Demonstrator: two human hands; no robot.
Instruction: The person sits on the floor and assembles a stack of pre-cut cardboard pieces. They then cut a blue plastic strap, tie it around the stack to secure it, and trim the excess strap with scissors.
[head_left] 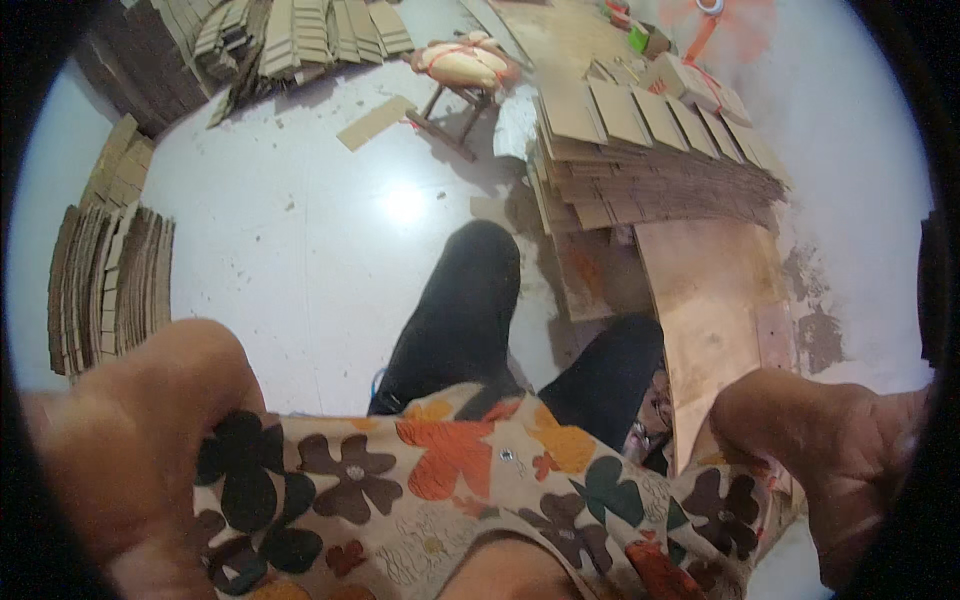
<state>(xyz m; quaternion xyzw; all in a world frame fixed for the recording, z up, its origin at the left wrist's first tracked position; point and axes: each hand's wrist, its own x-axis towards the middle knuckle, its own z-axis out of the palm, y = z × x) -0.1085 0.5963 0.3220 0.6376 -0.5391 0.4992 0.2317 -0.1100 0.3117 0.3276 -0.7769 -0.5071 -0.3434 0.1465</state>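
1. floor [300, 240], pale and glossy with a bright glare spot, takes up most of the room; the person stands on it in dark trousers [460, 310], looking down.
2. cardboard is stacked all round: a fanned stack of flat sheets [650, 160] ahead to the right, lying on a long brown board [710, 300] that runs towards the person; more bundles [110, 280] stand on edge at the left and others [290, 40] lie at the top.
3. floral shirt [450, 490], cream with brown, orange and teal flowers, is the thing both hands are on. it lies across the person's front at the bottom of the view, its long axis running left to right between the hands, the hem edge facing forward, towards the floor.
4. left hand [140, 450] is curled shut on the shirt's left edge, cloth bunched under the fingers.
5. right hand [840, 450] is also closed over the cloth at the right edge, though the fisheye rim blurs the fingertips.
6. by my judgement the step in hand is tugging or straightening the shirt; the next move would call for an even pull from both sides.
7. small wooden stool [460, 90] with a tied cushion sits further off.
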